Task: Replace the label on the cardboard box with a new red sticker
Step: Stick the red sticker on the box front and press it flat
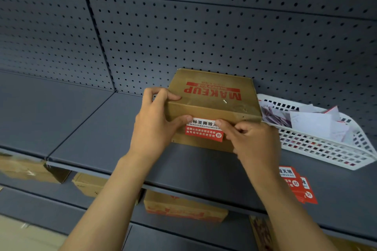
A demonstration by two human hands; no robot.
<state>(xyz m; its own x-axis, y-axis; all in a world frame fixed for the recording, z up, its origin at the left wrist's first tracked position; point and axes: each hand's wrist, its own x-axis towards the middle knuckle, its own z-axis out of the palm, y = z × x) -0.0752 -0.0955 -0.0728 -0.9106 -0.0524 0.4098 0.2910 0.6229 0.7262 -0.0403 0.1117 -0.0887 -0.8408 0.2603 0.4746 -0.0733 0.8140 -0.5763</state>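
A brown box (212, 106) sits on a grey shelf (98, 128), close to the wall with holes (204, 26). It has big red letters on top, upside down from here. Both arms reach up and forward to it. The left hand (155, 126) grips the left end of the box, fingers curled over the top and thumb (181, 119) pressed flat on the near side. The right hand (253, 138) is curled up, and its thumb (223, 124) pushes on the right end of a red and white sticker (204, 130). The sticker is stuck on the near side of the box, between the two thumbs. A white basket (326, 149) with papers sits right of the box. More red stickers (295, 184) lie on the shelf near the right arm
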